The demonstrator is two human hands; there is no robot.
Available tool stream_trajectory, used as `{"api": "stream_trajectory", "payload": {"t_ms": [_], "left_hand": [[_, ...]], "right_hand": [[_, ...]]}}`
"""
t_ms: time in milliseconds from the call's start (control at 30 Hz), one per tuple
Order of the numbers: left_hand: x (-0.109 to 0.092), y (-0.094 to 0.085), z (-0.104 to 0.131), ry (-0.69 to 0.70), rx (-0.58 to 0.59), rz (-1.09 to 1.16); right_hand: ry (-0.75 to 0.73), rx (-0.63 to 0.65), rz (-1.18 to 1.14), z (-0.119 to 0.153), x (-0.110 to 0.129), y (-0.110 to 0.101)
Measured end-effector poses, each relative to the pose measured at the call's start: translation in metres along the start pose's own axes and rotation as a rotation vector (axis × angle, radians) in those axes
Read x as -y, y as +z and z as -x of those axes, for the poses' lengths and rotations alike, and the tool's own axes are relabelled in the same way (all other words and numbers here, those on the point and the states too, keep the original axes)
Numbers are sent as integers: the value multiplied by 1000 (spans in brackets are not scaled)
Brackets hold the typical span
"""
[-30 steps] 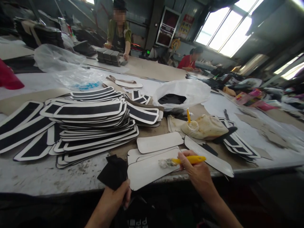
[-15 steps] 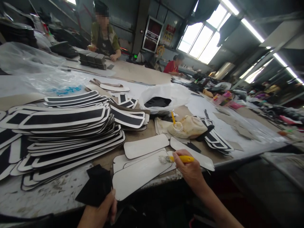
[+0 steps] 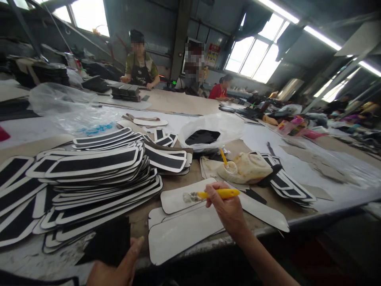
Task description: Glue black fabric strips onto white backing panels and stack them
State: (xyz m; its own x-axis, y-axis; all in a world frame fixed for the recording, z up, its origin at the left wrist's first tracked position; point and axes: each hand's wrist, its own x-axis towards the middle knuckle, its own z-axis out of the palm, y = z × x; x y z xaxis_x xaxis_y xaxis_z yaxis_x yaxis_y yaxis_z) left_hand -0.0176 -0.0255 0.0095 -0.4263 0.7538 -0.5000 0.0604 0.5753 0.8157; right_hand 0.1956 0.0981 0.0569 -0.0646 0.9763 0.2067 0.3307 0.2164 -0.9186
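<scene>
While the right hand (image 3: 228, 210) grips a yellow, whitish-bristled brush (image 3: 224, 193), the left hand (image 3: 114, 271) holds black material (image 3: 108, 242).

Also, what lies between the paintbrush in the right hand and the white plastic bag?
In the head view, a cream container with a yellow stick in it lies between the paintbrush and the white plastic bag.

The right hand (image 3: 228, 208) is curled in a grip; the left hand (image 3: 116, 268) sits lower.

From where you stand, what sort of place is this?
Probably a factory workshop: a stack of matching white-bordered panels, a yellow-handled brush in the right hand, and an aproned worker farther back.
</scene>
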Motion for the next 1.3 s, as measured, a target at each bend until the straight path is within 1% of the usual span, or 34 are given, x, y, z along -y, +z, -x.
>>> {"api": "stream_trajectory", "payload": {"t_ms": [67,100,133,200,300,400,600,800,900,1000,1200,1300], "left_hand": [[-21,2,-12,43,11,-76],[-31,5,-20,84,43,-148],[-39,10,-29,129,93,-245],[-53,22,-48,166,143,-326],[-62,37,-71,132,169,-374],[-64,44,-82,106,163,-426],[-55,49,-88,217,86,-477],[-44,53,-96,219,72,-466],[-42,54,-98,195,47,-447],[-45,56,-93,158,14,-400],[-55,64,-73,-41,86,-197],[-58,67,-70,-61,95,-158]], "right_hand": [[55,36,-134,-7,-4,17],[83,46,-188,-9,-7,25],[113,53,-232,-11,-9,31],[179,78,-287,-14,-15,39],[259,118,-312,-14,-22,45],[273,120,-295,-13,-27,46],[253,128,-251,-13,-28,43],[237,150,-270,-13,-33,38],[221,169,-273,-13,-38,35],[210,178,-293,-14,-41,33],[197,203,-316,-15,-38,32],[188,213,-309,-14,-35,32]]}}
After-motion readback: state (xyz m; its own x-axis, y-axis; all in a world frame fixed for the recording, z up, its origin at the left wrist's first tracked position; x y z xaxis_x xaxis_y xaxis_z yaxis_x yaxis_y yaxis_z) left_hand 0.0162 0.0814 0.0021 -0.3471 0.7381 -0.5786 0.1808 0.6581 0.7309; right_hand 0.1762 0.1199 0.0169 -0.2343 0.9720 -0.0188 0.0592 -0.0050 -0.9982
